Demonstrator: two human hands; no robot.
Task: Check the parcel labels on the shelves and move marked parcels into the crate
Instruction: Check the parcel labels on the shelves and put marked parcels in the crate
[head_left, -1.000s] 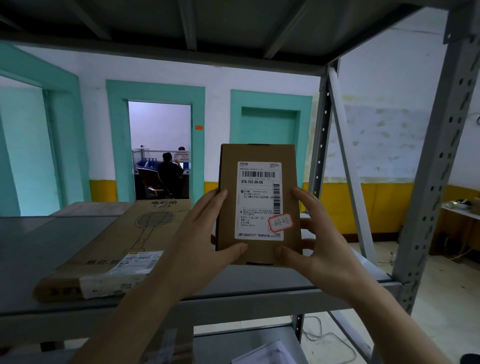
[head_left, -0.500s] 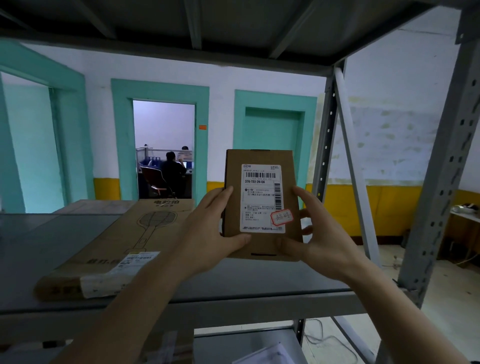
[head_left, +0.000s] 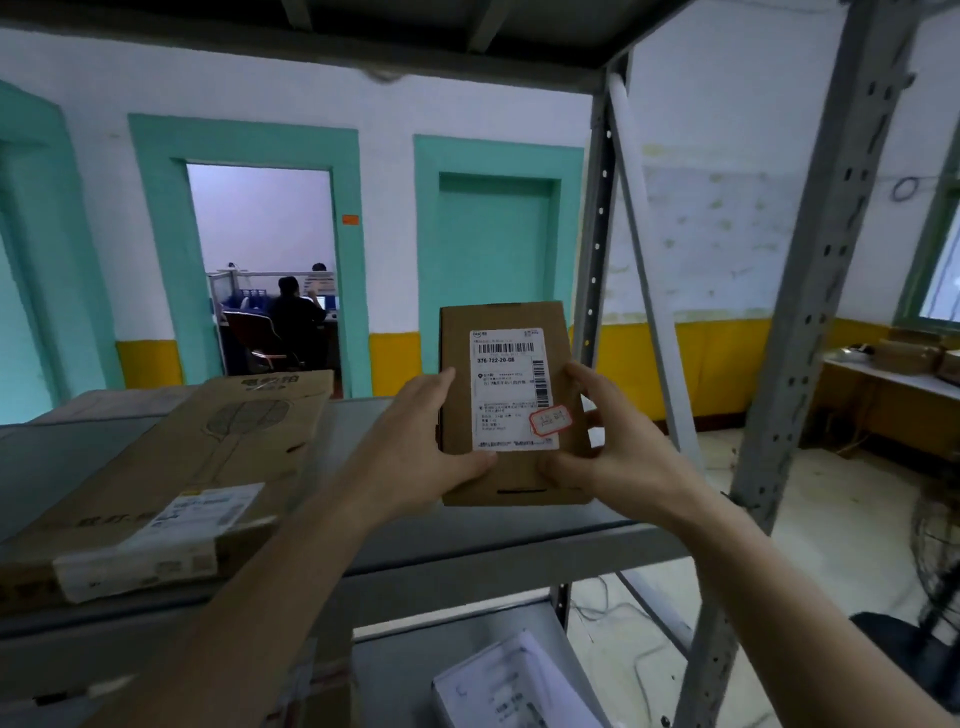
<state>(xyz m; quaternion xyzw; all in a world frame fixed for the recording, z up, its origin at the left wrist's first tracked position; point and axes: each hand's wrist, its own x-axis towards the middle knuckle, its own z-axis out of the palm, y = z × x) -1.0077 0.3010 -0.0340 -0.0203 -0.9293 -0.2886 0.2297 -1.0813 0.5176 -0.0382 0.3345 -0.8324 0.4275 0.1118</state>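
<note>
both hands hold a small brown parcel (head_left: 511, 405) upright over the right end of the grey shelf (head_left: 467, 525), label side facing the camera. left hand (head_left: 421, 447) grips the left edge, thumb curled onto the front near the bottom of the label, fingers behind. right hand (head_left: 618, 447) grips the right edge, thumb on the lower front, fingers wrapped round the back. the white label (head_left: 511, 387) shows a barcode and printed number, and a red-edged sticker (head_left: 549, 420) sits at its lower right with handwriting, too small to read. looks like the mark, so this parcel likely goes to the crate, which is not in view.

to do this step well: keep thumbs off the label and sticker so the mark stays readable, keep the parcel face square to the eyes, and grip by the edges. next, probably lower it clear of the shelf lip and the upright post (head_left: 810, 322) on the right. a long flat box (head_left: 171, 473) lies on the shelf to the left, well apart, with its own label still to check.
</note>
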